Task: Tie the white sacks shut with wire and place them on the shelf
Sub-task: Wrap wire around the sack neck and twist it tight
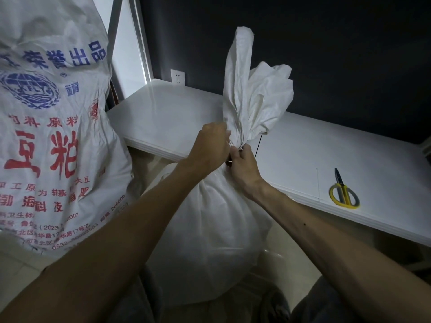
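A full plain white sack [210, 224] stands on the floor between my knees, its gathered top [251, 94] sticking upward. Both hands meet at its bunched neck. My left hand [210, 148] is closed on the neck's left side, pinching thin dark wire. My right hand [242, 166] grips the neck and wire from the right. One dark wire end [258, 145] pokes out to the right of the neck. A second, printed white sack [53, 127] with red and blue lettering stands at the left, close to my left arm.
A low white shelf board [326, 155] runs behind the sack from left to right. Yellow-handled scissors [344, 192] lie on it at the right. A wall socket [177, 76] sits on the dark wall. A metal shelf post [140, 36] rises at the upper left.
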`<move>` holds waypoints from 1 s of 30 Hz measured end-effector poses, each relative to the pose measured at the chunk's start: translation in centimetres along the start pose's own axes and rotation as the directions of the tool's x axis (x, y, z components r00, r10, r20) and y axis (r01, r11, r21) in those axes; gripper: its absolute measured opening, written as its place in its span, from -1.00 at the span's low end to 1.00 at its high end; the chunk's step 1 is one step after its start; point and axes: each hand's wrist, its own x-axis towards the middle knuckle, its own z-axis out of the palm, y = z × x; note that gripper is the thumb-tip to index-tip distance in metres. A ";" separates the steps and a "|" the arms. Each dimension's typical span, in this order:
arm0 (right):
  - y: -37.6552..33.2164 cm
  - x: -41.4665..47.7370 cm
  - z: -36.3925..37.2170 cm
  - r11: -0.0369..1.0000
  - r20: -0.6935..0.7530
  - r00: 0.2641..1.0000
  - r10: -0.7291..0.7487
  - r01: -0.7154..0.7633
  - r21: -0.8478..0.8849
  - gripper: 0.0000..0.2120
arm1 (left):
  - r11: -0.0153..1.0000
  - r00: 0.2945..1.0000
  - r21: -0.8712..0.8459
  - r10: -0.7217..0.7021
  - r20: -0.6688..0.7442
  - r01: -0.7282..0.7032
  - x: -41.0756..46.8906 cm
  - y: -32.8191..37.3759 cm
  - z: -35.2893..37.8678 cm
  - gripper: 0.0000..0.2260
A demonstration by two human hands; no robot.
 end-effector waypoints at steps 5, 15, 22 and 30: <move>0.6 -0.6 -0.3 0.984 0.097 0.984 -0.149 0.158 -0.087 -0.87 | 1.000 1.000 -0.017 0.002 0.018 -0.002 0.1 0.6 -0.9 -0.78; 0.1 -0.7 -0.2 0.980 0.046 0.983 -0.180 0.183 -0.077 -0.89 | 0.962 0.987 -0.224 -0.159 0.003 0.156 0.5 -1.0 -1.0 -0.63; 0.2 -0.6 0.4 0.967 0.029 0.972 -0.233 0.234 -0.100 -0.79 | 0.960 0.981 -0.213 -0.193 -0.023 0.184 0.2 -0.3 -1.1 -0.61; 0.2 -1.1 1.0 0.958 0.016 0.962 -0.274 0.275 -0.086 -0.77 | 0.896 0.947 -0.338 -0.320 -0.041 0.288 0.4 -0.1 0.1 -0.74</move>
